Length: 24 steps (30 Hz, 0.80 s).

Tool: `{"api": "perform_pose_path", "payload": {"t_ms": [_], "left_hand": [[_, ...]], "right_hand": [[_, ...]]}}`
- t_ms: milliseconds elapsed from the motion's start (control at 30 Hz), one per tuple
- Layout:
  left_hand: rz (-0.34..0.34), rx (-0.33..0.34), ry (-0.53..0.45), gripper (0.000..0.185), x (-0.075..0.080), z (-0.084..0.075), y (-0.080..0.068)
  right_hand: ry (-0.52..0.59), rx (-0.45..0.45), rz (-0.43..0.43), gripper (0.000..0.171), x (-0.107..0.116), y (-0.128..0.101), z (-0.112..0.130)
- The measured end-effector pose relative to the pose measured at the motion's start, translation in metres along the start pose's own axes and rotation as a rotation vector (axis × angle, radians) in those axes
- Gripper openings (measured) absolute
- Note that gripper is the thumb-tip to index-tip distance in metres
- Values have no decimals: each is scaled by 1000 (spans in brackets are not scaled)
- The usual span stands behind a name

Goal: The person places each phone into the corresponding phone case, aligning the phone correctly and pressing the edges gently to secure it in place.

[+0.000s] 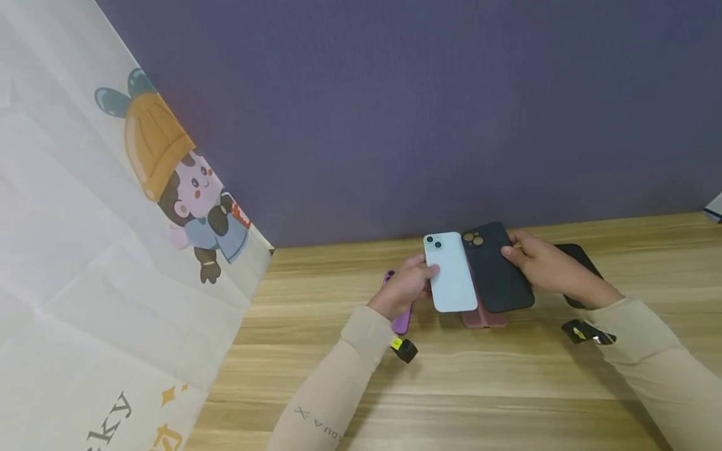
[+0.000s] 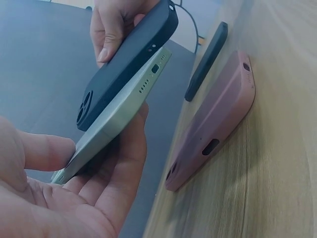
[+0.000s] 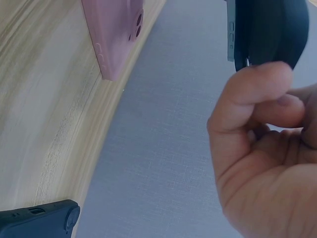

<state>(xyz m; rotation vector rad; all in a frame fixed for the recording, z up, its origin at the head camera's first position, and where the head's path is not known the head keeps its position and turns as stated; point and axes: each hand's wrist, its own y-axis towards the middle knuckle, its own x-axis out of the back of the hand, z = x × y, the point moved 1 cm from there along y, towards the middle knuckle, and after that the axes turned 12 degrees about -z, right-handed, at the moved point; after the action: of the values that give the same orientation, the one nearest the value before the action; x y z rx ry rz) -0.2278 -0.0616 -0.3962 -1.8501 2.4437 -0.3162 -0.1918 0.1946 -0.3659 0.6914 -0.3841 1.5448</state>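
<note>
My left hand (image 1: 407, 285) grips a pale mint smartphone (image 1: 451, 275) by its left edge, back and two camera lenses facing up. Beside it, my right hand (image 1: 536, 260) pinches a black phone case (image 1: 499, 272) with camera cutouts, thumb on its back. Phone and case are held above the table, side by side; in the left wrist view the case (image 2: 129, 59) slightly overlaps the phone (image 2: 116, 111). Below them a pink phone case (image 2: 218, 114) lies on the table, mostly hidden in the head view. In the right wrist view my fingers (image 3: 257, 91) curl at the black case's edge.
A purple phone case (image 1: 402, 321) lies partly under my left hand. Another black case (image 1: 581, 269) lies by my right forearm on the wood-grain table (image 1: 316, 351). A dark blue-grey panel (image 1: 395, 125) rises behind; a white printed sheet (image 1: 113, 263) hangs at left.
</note>
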Motion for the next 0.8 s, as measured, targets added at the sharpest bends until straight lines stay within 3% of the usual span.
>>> {"api": "perform_pose_path", "payload": {"t_ms": [800], "left_hand": [[9, -20, -19, 39, -5, 1, -2]], "right_hand": [[-18, -9, 3, 40, -5, 0, 3]]}}
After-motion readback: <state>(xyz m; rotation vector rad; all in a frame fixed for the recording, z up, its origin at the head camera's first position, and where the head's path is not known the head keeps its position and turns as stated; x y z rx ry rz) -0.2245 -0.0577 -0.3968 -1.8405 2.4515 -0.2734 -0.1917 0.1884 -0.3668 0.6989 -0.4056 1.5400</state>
